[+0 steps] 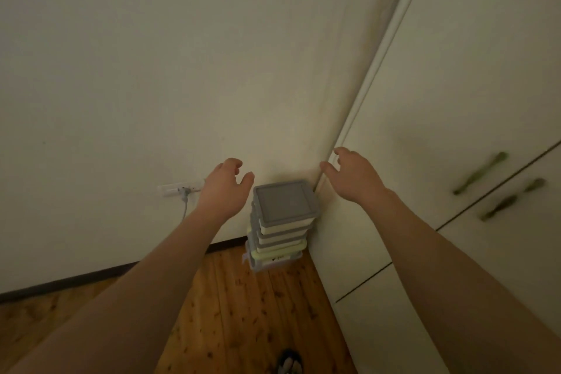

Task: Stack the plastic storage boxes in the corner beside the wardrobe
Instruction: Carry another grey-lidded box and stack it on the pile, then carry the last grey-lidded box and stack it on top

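I see the wall filling most of the view, plain and pale, with the wardrobe running down the right side and cut off by the right and bottom edges. Its two dark handles are smeared by motion blur, so I cannot make out their shape. Below lies the wooden floor, met by a dark skirting board along the wall. My two bare forearms cover much of the lower frame and hide part of the floor and skirting. The stack of boxes stands on the floor in the corner, just beside the wardrobe and near the wall; I cannot count the boxes for sure, since the lower ones are mostly hidden under the top grey lid, and the bottom one looks clear with a greenish lid. My left hand hovers just left of the top of the stack, fingers loosely curled, holding nothing, apart from the lid. My right hand hovers to the right over the wardrobe edge, fingers spread and relaxed, empty. A white socket with a cable hanging from it sits on the wall, partly hidden behind my left hand. At the bottom edge a dark slipper is cut off.
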